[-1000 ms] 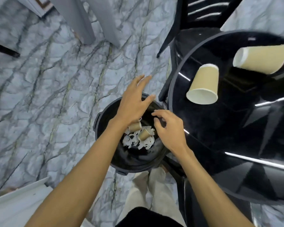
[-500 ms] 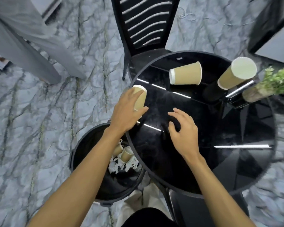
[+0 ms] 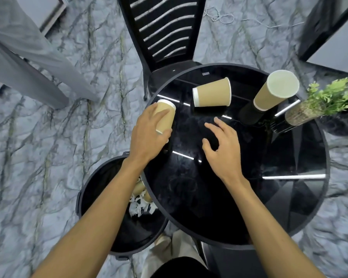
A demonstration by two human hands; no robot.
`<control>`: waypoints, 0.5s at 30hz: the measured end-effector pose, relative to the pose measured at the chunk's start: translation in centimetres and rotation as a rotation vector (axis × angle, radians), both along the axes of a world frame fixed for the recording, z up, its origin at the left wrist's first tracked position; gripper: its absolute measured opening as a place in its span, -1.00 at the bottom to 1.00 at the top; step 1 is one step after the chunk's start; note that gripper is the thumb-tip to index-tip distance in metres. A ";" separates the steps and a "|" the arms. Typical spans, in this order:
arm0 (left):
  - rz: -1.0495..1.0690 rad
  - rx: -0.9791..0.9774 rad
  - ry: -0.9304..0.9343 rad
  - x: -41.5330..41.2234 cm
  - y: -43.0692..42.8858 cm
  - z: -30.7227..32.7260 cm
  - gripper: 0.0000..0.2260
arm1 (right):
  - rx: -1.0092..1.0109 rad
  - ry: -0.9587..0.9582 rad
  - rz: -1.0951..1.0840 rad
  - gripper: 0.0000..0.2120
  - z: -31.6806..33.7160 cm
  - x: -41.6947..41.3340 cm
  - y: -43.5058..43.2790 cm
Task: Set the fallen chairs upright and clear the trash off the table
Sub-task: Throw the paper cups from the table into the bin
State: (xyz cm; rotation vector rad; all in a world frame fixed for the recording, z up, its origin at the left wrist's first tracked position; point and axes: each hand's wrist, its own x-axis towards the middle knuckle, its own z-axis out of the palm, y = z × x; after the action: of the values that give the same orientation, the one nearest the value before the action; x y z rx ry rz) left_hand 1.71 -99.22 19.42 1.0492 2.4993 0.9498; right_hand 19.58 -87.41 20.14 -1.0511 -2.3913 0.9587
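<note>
Left hand (image 3: 147, 135) around paper cup (image 3: 165, 115) at table (image 3: 289, 207) edge.

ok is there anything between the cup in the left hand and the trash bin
Nothing visible. The left hand grips the cup at the table's left edge, and the open trash bin sits on the floor just below and nearer the person. Only the table rim overlaps the bin's right side.
</note>
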 end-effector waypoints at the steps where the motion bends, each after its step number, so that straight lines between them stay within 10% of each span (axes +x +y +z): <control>1: 0.003 0.007 0.001 -0.1 0.3 0.2 -0.52 | 0.026 0.013 0.001 -0.60 0.2 -0.5 0.7; 15: 0.060 0.016 -0.006 -1.2 2.6 -0.6 -0.53 | 0.352 -0.220 0.045 -0.43 -1.8 -8.9 8.9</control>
State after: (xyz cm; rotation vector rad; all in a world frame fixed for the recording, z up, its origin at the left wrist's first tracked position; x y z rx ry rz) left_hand 0.52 -96.61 18.78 0.9794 2.5352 0.9900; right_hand 10.65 -78.49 18.35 -1.0135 -2.6421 0.4259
